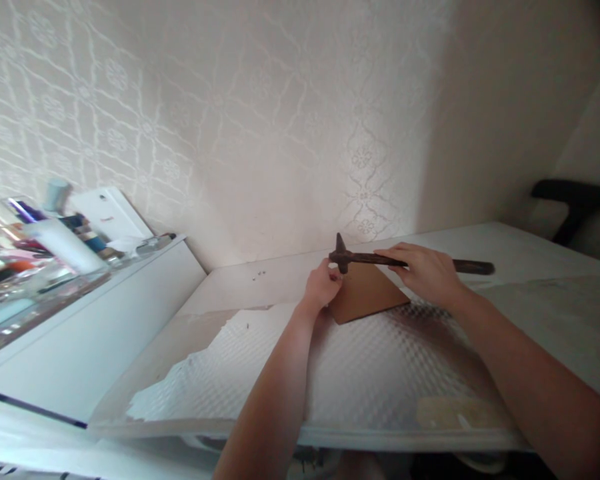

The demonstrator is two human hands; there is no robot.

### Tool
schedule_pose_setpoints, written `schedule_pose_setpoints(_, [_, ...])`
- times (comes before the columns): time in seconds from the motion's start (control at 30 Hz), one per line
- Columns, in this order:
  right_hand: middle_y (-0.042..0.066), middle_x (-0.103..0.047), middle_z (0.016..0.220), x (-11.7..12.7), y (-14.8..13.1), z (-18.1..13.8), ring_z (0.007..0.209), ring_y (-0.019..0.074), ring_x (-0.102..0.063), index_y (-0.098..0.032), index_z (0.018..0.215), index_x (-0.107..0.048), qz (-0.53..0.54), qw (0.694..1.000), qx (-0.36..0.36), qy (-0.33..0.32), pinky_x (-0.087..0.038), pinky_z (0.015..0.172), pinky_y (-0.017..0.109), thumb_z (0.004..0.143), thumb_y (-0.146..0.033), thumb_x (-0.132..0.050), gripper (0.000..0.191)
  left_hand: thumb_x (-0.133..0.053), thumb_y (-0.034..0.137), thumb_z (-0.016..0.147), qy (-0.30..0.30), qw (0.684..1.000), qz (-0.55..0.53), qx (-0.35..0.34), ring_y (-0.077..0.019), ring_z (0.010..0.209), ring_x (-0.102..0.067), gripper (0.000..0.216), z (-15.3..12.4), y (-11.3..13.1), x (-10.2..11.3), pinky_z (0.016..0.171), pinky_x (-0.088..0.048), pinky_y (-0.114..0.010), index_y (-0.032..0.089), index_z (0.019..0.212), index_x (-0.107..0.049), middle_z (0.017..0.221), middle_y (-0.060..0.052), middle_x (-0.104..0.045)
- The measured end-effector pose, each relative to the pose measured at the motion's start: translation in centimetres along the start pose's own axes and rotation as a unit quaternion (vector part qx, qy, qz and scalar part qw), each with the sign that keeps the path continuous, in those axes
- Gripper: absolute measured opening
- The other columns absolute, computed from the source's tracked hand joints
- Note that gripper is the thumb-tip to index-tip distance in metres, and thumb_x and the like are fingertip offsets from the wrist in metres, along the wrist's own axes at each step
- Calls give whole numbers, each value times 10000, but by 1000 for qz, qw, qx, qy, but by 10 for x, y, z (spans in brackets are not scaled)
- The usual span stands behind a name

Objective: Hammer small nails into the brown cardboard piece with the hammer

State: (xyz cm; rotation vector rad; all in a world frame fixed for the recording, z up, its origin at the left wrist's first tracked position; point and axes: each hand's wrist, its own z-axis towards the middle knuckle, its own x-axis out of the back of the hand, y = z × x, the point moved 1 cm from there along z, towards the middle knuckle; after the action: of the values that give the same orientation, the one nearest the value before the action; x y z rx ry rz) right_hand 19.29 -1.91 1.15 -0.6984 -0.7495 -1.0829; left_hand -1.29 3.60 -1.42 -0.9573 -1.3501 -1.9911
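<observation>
- Right hand (425,270) is gripping hammer (365,258) mid-handle, over brown board (367,298); probably head-heavy, rigid, handle giving best hold.
- Left hand (323,287) is curling by board's left edge; can't tell if pinching anything.
- Board is lying on textured sheet (370,373); looks light, stiff.

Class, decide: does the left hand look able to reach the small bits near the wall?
Likely yes: nothing visible stands on the white tabletop between the left hand and the small bits.
</observation>
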Motion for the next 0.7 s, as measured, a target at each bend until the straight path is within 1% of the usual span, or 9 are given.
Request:
schedule_pose_setpoints(0.17, [-25, -648, 1061, 0, 0, 0, 908, 171, -595, -339, 1131, -603, 3, 1000, 7, -3, -392, 595, 255, 840, -226, -438, 353, -569, 126, 730, 5, 1000, 3, 8, -178, 852, -622, 320, 0, 1, 1, 719, -465, -258, 202, 1031, -491, 877, -14, -674])
schedule_pose_setpoints(0.3, [-29, -650, 1061, 0, 0, 0, 894, 171, -599, -345, 1136, -595, 5, 1000, 0, -1, -385, 585, 252, 835, -234, -449, 353, -576, 130, 724, -2, 1000, -2, 7, -178, 869, -621, 361, 0, 0, 0, 737, -464, -260, 214, 1063, -488, 878, -6, -675])
schedule_pose_setpoints(0.4, [-37, -652, 1054, 0, 0, 0, 901, 172, -599, -346, 1133, -596, 6, 1000, 2, -9, -380, 580, 252, 835, -238, -453, 348, -580, 145, 729, 0, 1000, -8, 7, -185, 864, -621, 374, 0, -1, 0, 740, -466, -270, 198, 1086, -485, 890, -25, -672])
schedule_pose_setpoints(0.47, [-35, -650, 1060, 1, 0, 1, 911, 171, -596, -342, 1131, -599, 7, 1000, -1, -5, -382, 583, 253, 839, -236, -447, 346, -577, 144, 733, -10, 1000, -14, 10, -183, 866, -620, 410, 0, 1, 1, 755, -464, -275, 191, 1125, -465, 894, -31, -671])
schedule_pose_setpoints(0.53, [-33, -647, 1068, 1, 0, 1, 919, 172, -593, -339, 1135, -598, 6, 1000, -10, 8, -383, 580, 253, 841, -228, -441, 351, -593, 161, 728, -31, 999, -19, 15, -184, 915, -609, 508, -1, 2, 6, 795, -454, -281, 184, 1202, -413, 944, -42, -664])
schedule_pose_setpoints(0.57, [-31, -645, 1071, 2, 1, 1, 920, 172, -593, -336, 1140, -595, 5, 1000, -14, 14, -382, 574, 253, 839, -223, -441, 357, -623, 200, 715, -42, 999, -14, 22, -197, 972, -591, 587, -2, 3, 9, 825, -443, -292, 174, 1246, -375, 1012, -66, -648])
schedule_pose_setpoints(0.63, [-24, -645, 1074, 2, 1, 0, 914, 172, -593, -327, 1149, -591, -1, 999, -21, 25, -378, 564, 254, 832, -212, -447, 366, -706, 353, 645, -70, 996, 19, 45, -262, 1121, -504, 790, -6, 3, 16, 893, -408, -336, 138, 1302, -325, 1193, -150, -556])
schedule_pose_setpoints(0.7, [-18, -647, 1070, 1, 2, 0, 901, 174, -595, -319, 1150, -591, -9, 999, -26, 30, -376, 558, 257, 824, -205, -456, 371, -756, 513, 515, -99, 991, 62, 61, -341, 1212, -399, 943, -10, 3, 25, 942, -364, -389, 123, 1285, -377, 1300, -213, -446])
